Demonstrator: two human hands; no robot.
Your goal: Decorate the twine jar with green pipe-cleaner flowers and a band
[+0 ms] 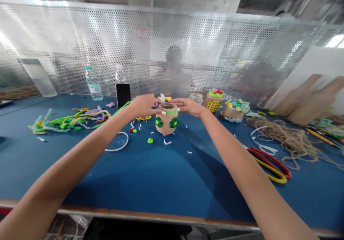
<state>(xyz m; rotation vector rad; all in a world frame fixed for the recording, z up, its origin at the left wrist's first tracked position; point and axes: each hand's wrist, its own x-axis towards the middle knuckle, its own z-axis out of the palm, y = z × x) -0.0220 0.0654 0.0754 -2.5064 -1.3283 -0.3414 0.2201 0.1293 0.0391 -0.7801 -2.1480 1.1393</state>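
Note:
A twine-wrapped jar [166, 125] stands upright in front of me, with dark green fuzzy flowers on its sides and its mouth open upward. A bright green pipe cleaner [171, 112] lies across the front of its neck. My left hand [145, 105] is at the left of the rim, its thumb and fingers closed at the neck on the pipe cleaner. On the other side, my right hand [189, 106] reaches round the rim, with its thumb pressed at the strip's right end. Parts of the fingers are hidden behind the jar.
Loose pipe cleaners [67, 121] lie left; a phone [123, 94] and water bottle [94, 84] stand behind. Decorated jars [213, 102] stand to the right, near tangled twine [285, 136] and red-and-yellow-handled scissors [271, 164]. A white ring [126, 141], green pompom [150, 140] and paper scraps lie nearby.

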